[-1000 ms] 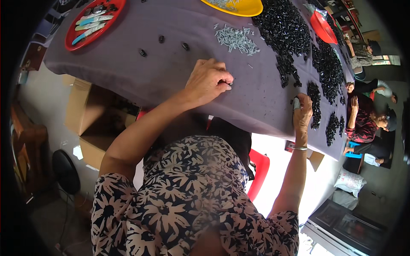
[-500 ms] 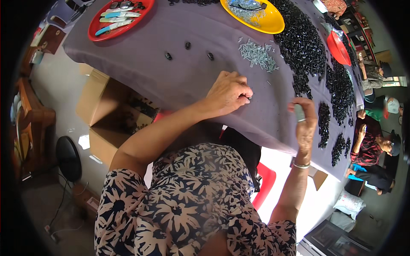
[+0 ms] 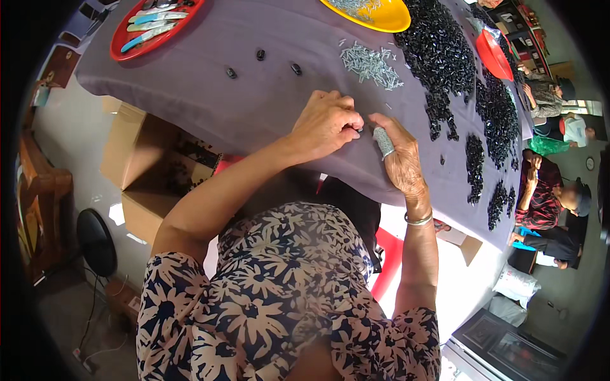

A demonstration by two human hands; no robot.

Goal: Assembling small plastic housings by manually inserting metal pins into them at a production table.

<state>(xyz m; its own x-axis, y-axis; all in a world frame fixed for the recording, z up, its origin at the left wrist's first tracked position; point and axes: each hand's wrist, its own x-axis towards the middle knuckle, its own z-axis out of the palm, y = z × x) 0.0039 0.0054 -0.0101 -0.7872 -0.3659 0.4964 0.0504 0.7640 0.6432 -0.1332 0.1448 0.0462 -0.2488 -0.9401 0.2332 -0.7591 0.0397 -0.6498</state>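
Note:
My left hand (image 3: 325, 130) is closed above the purple-grey tablecloth, thumb and forefinger pinched on a small black piece (image 3: 359, 130) whose tip shows. Close on its right is my right hand (image 3: 403, 162), its thumb in a pale wrapping (image 3: 384, 141) and the forefinger stretched toward the left hand; the fingers are apart and I see nothing between them. Beyond the hands lies a heap of small clear-grey pins (image 3: 372, 66). Three black oval pieces (image 3: 296, 68) stand to its left. One lone black piece (image 3: 442, 160) lies right of my right hand.
Large piles of black pieces (image 3: 438, 47) cover the table's right side. A yellow plate (image 3: 381, 24) holds more pins; a red plate (image 3: 127, 52) carries several knife-like tools. There is a red bowl (image 3: 494, 56) farther right. People sit there. An open cardboard box (image 3: 149, 219) stands below the table's left edge.
My right hand has swung left from beside the black piles to just beside my left hand. A lone black piece now shows near where it was. The left hand keeps its pinch.

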